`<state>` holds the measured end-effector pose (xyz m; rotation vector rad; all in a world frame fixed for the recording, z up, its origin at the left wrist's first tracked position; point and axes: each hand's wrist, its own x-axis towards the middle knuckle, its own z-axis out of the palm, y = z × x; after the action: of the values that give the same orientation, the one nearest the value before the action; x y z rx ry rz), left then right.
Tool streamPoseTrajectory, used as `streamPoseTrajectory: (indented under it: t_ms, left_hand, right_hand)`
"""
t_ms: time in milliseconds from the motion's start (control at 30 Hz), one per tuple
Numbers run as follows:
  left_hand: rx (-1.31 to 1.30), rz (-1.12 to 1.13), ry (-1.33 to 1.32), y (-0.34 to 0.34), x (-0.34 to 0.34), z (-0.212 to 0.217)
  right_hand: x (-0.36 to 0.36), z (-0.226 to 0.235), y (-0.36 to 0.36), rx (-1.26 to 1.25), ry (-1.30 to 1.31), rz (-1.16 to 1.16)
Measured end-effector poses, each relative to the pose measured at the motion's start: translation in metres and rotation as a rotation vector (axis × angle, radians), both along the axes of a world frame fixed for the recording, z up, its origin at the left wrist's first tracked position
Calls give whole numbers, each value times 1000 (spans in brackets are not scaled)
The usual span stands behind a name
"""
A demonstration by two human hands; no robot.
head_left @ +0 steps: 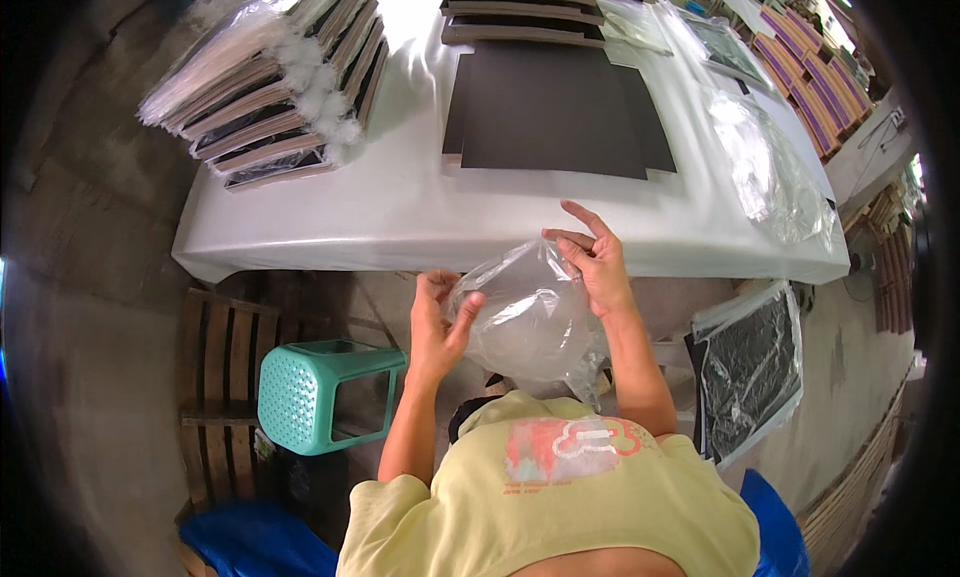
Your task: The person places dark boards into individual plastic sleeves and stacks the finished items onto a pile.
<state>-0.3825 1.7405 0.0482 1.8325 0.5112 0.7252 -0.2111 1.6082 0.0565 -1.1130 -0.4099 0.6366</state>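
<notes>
A: What is being handled?

B: A clear plastic bag (530, 322), crumpled and puffed up, held in the air at the near edge of a white table (400, 212), in front of the person's chest. It looks empty, though the folds make that hard to tell

A: And the hands?

B: The left hand (440, 322) pinches the bag's left side between thumb and fingers. The right hand (592, 262) grips the top right edge with thumb and lower fingers, while the first finger points loosely upward

A: What lies beyond it?

B: On the table just past the bag, a dark flat board (555, 112) rests on more of the same. Far left is a stack of bagged boards (275, 77), each in clear plastic. On the right side of the table lie loose clear bags (765, 162). Near left, under the table, a green plastic stool (320, 392) stands by a wooden pallet (215, 362)

A: How far along does the work seem?

B: Judging by the tall bagged stack, many boards are packed. The board on the table is bare and the bag is not yet on it
</notes>
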Motion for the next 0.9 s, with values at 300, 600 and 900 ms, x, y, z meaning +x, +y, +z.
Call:
streamPoseTrajectory:
  t_ms: [300,600,900]
  left_hand:
    - [-33,-381,-21,7,51,20]
    - [-237,-146,-193,-20,76,-21]
    - [-746,-600,-9,-47,95,1]
  right_hand:
    - [-40,2,20,-206,-265,-206]
    - [-22,-13,7,76,112,-19]
    - [34,-8,-43,202,275,210]
